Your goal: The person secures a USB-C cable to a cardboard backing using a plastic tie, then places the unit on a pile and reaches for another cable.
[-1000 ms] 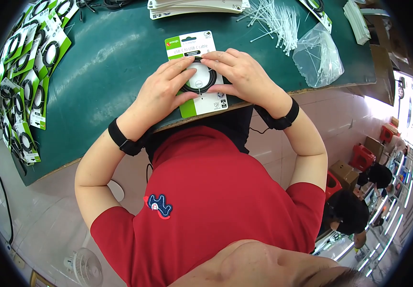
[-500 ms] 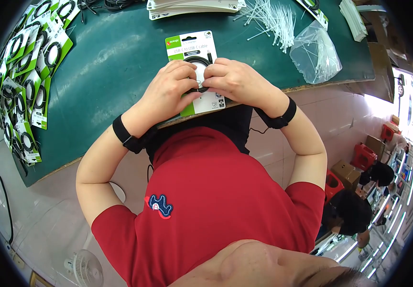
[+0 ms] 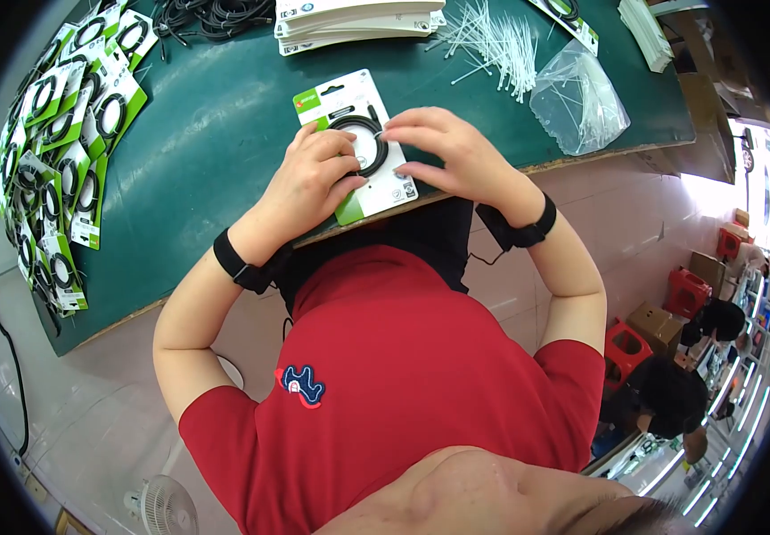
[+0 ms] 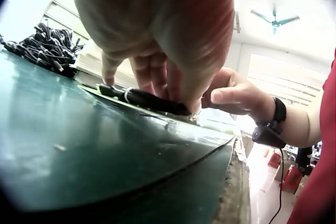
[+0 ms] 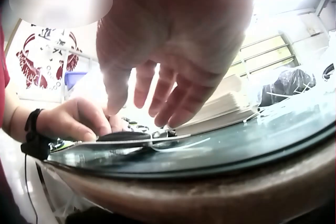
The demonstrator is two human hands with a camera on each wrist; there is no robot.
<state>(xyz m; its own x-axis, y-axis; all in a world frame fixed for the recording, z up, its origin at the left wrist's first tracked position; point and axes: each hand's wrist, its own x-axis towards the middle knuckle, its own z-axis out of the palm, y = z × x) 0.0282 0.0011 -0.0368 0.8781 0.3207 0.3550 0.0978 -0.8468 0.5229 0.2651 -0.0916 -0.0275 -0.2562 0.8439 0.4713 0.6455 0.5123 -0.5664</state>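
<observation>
A white and green retail card (image 3: 349,85) lies near the table's front edge, turned slightly. On it rests a coiled black USB-C cable (image 3: 381,159), one plug pointing toward the card's top. My left hand (image 3: 316,174) holds the coil's left side, fingertips inside the ring and thumb low by the card. To the right, my right hand (image 3: 456,152) has its fingers spread, their tips at the coil's right side and the thumb over the card. In the right wrist view, a thin white strip (image 5: 184,145) sticks out by the card's edge.
Carded cables (image 3: 60,116) heap along the left of the green table (image 3: 198,134). Stacked cards (image 3: 358,31) and loose black cables (image 3: 216,20) lie at the back. White zip ties (image 3: 501,53) and a clear plastic bag (image 3: 581,102) are to the right.
Both hands drew their fingers together at the coil's middle; since then the right hand has opened and shifted right. The card has turned, its top edge now farther left.
</observation>
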